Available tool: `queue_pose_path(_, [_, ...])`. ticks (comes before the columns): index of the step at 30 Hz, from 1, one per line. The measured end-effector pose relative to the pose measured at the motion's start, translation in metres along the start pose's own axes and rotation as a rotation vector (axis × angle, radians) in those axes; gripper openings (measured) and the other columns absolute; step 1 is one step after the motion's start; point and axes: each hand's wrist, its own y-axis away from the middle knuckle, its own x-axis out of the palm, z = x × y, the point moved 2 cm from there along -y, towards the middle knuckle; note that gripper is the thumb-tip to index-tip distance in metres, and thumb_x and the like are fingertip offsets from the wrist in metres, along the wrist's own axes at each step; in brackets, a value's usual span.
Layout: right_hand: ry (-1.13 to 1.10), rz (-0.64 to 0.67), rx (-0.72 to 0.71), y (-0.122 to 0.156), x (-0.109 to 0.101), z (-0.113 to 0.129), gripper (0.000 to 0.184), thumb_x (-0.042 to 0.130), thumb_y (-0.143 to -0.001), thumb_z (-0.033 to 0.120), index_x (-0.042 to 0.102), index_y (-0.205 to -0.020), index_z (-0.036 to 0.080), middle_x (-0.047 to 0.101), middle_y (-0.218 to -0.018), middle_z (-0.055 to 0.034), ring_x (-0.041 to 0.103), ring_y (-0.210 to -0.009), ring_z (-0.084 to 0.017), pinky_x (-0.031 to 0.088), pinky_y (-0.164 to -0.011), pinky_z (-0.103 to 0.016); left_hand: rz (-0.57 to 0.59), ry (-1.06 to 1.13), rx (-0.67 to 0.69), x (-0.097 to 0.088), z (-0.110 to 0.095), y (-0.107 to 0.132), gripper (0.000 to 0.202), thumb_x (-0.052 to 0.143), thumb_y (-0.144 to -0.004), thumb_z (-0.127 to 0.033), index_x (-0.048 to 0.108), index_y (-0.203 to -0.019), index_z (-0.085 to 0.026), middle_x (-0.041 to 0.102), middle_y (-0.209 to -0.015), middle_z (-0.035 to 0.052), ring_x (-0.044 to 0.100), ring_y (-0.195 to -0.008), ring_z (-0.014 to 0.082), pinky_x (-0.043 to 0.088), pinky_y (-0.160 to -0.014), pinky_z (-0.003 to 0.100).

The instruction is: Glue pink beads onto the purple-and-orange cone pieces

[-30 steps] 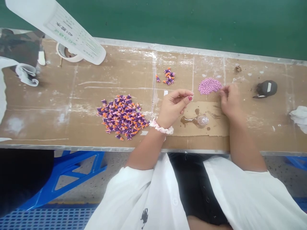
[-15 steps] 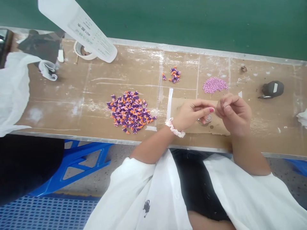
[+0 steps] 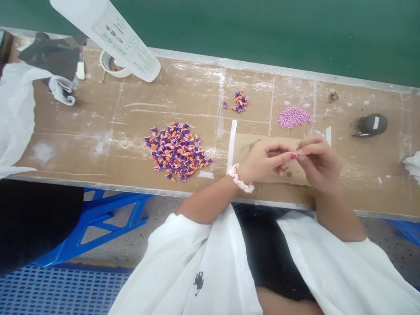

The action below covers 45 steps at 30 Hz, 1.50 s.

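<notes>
My left hand (image 3: 262, 162), with a pink scrunchie (image 3: 240, 178) at its wrist, is closed in a pinch, thumb and forefinger together. Its fingertips meet those of my right hand (image 3: 320, 162), which is pinched as well. Whatever sits between them is too small to make out. Under the left fingers a bit of something clear and shiny shows, mostly hidden. Both hands are over a piece of cardboard (image 3: 249, 142). Just beyond them lies a heap of tiny pink beads (image 3: 294, 117). A small cluster of purple and orange pieces (image 3: 241, 103) is farther left.
A big pile of purple-and-orange pieces (image 3: 177, 151) covers the table left of my arm. Behind it a white bottle (image 3: 131, 48) leans over a tape roll (image 3: 105, 65). A dark rounded object (image 3: 374, 124) lies at right, white cloth (image 3: 16, 118) at far left.
My right hand has moved slightly left and its fingertips now touch the left ones. The clear object under my left hand is more covered. The view has shifted a little.
</notes>
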Motion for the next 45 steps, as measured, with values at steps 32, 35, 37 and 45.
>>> queue_pose_path(32, [0.196, -0.112, -0.145, 0.0055, 0.0002, 0.0101, 0.024, 0.069, -0.08, 0.012, 0.062, -0.096, 0.028, 0.06, -0.079, -0.0001, 0.058, -0.065, -0.016, 0.047, -0.055, -0.031, -0.006, -0.452, 0.508, 0.0015, -0.007, 0.0049, 0.018, 0.064, -0.09, -0.033, 0.067, -0.086, -0.016, 0.064, -0.085, 0.0028, 0.059, -0.071, 0.0062, 0.052, -0.066, 0.019])
queue_pose_path(35, [0.158, -0.109, -0.127, 0.0048, 0.0006, 0.0094, 0.023, 0.068, -0.079, 0.01, 0.061, -0.093, 0.027, 0.059, -0.077, 0.0002, 0.057, -0.064, -0.016, 0.047, -0.054, -0.031, -0.032, -0.6, 0.67, 0.0013, -0.0096, 0.0056, 0.013, 0.063, -0.091, -0.028, 0.067, -0.086, -0.017, 0.064, -0.081, 0.0023, 0.059, -0.072, 0.007, 0.049, -0.066, 0.019])
queue_pose_path(37, [0.146, -0.094, -0.115, 0.004, 0.0007, 0.0089, 0.021, 0.068, -0.079, 0.011, 0.059, -0.09, 0.026, 0.058, -0.075, 0.0007, 0.057, -0.063, -0.016, 0.047, -0.054, -0.031, -0.051, -0.699, 0.739, 0.0014, -0.0105, 0.006, 0.013, 0.062, -0.092, -0.027, 0.067, -0.086, -0.017, 0.064, -0.08, 0.0027, 0.059, -0.073, 0.0082, 0.049, -0.067, 0.021])
queue_pose_path(45, [0.114, 0.002, -0.034, -0.0007, -0.0012, 0.0102, 0.014, 0.062, -0.081, 0.014, 0.054, -0.082, 0.026, 0.055, -0.07, 0.0018, 0.056, -0.06, -0.015, 0.044, -0.052, -0.03, -0.063, -0.929, 0.857, -0.0002, -0.0086, 0.0075, 0.013, 0.056, -0.095, -0.027, 0.065, -0.09, -0.02, 0.065, -0.082, 0.0031, 0.062, -0.076, 0.0102, 0.048, -0.07, 0.023])
